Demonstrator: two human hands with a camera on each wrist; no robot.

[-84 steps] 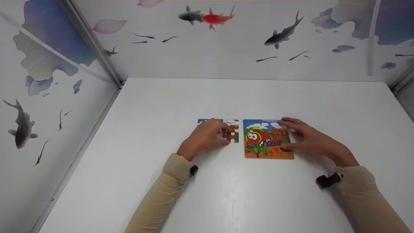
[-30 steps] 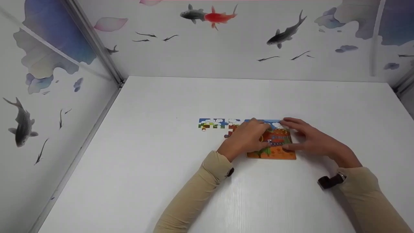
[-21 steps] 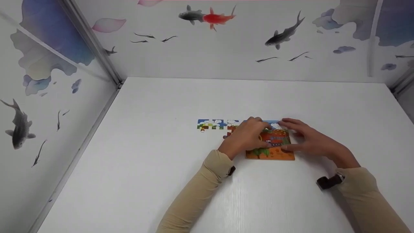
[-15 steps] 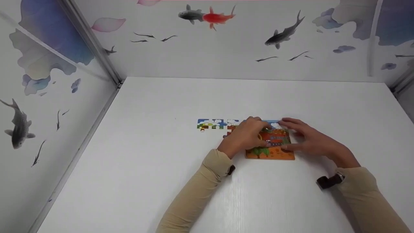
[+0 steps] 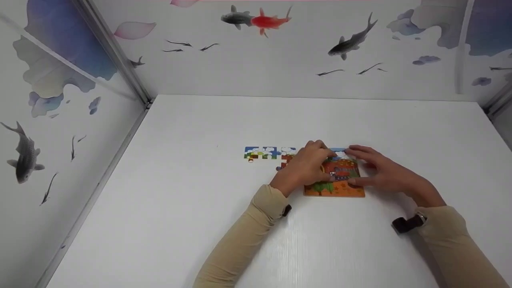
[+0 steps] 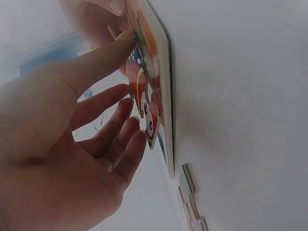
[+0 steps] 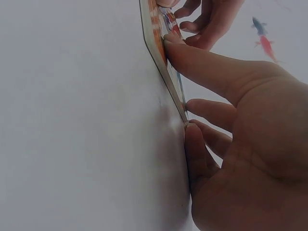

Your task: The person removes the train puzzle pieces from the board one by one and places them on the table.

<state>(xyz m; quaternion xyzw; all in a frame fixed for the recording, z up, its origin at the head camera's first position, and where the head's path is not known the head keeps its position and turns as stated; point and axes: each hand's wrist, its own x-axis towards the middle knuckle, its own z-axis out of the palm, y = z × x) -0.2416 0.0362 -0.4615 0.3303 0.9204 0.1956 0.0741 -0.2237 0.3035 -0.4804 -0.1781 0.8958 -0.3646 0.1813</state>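
Observation:
A square jigsaw puzzle [image 5: 336, 190] with a cartoon train picture lies on the white table. My left hand [image 5: 304, 164] is over its left half and covers the train's face in the head view. In the left wrist view that hand holds a puzzle piece [image 6: 148, 113] printed with the train's eyes, thumb and fingertips at its edges. This piece stands tilted up from the puzzle's surface. My right hand [image 5: 376, 170] rests at the puzzle's right side, fingers loosely extended. Its thumb [image 7: 202, 62] presses the top face while its other fingertips touch the edge.
Left of the puzzle, several joined pieces [image 5: 261, 153] with sky and clouds lie flat in a strip. Beside them are red train pieces [image 5: 287, 152], partly hidden by the left hand. A patterned wall [image 5: 192, 76] borders the table's far side.
My left hand has moved right, from the loose pieces onto the puzzle's left half, and lately risen slightly with the eye piece. The right hand stays at the right edge.

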